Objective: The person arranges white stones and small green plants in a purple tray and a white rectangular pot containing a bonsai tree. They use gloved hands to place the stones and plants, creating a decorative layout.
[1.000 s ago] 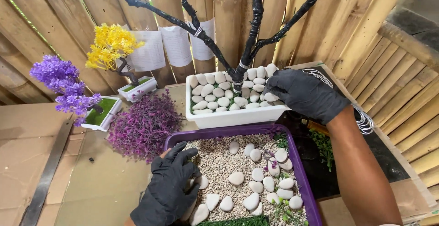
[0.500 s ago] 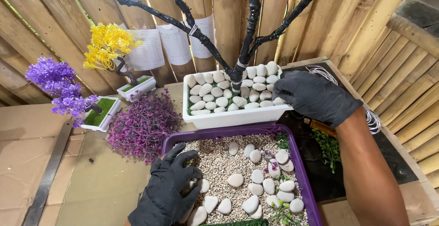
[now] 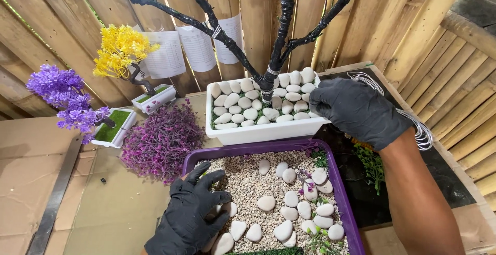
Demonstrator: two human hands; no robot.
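Left hand: my gloved left hand (image 3: 190, 218) sits low in the frame, fingers spread and bent over the gravel at the near left corner of the purple tray (image 3: 351, 219); it clamps on nothing that I can see, it only presses into the small stones.
Right hand: my right hand (image 3: 356, 108), also in a black glove, curls over the right end of the white planter (image 3: 263, 131), fingers closed on its rim, which steadies the box with its tall load.
White planter: it stands in the upper middle of the frame, just behind the purple tray and touching its far edge, packed with white pebbles (image 3: 243, 102) that wedge the black wrapped tree trunk (image 3: 269, 77) upright.
Purple tray: bottom middle, filled with fine gravel and larger flat white stones (image 3: 289, 203) laid in a loose path, with green sprigs along the right side.
Purple bush: a round tuft (image 3: 161, 142) lies left of the tray on the counter (image 3: 113, 208), within my left hand's reach.
Small trees: a yellow one (image 3: 120, 48) and a violet one (image 3: 62, 97) stand in their own little white pots at upper left, well apart from the work.
Wire: a coil of pale wire (image 3: 418, 126) lies by my right wrist.
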